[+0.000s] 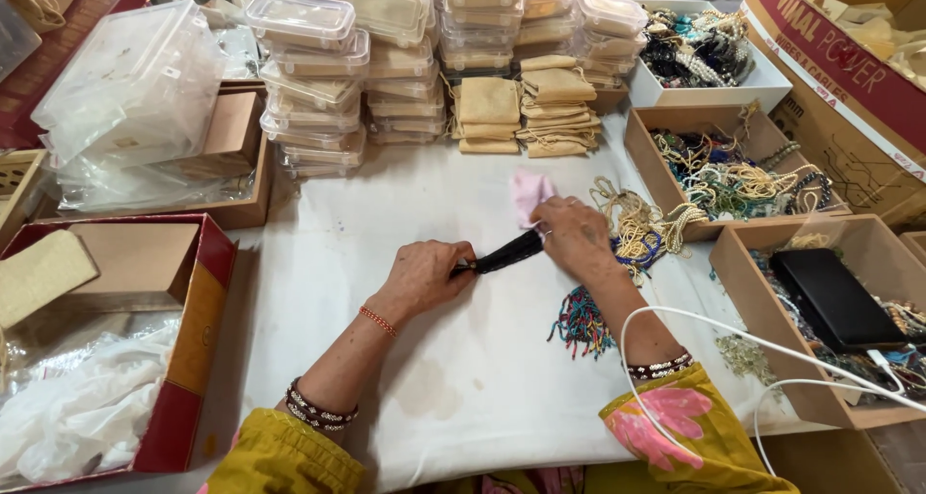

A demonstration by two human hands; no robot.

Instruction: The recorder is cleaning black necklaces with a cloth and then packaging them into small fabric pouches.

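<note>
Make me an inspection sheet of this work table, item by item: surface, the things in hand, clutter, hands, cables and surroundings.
Surface: white cloth, faintly stained near the front edge.
Job's things: black strip stretched between both hands; pink cloth just behind it.
Clutter: loose bead strings and a multicoloured bead bunch on the cloth.
Grippers: left hand pinches one end of the strip, right hand the other.
Cables: white cable loops over the right forearm.
Surroundings: stacked clear plastic boxes, beige pouches, cardboard trays of beads, red box with white fabric.
</note>
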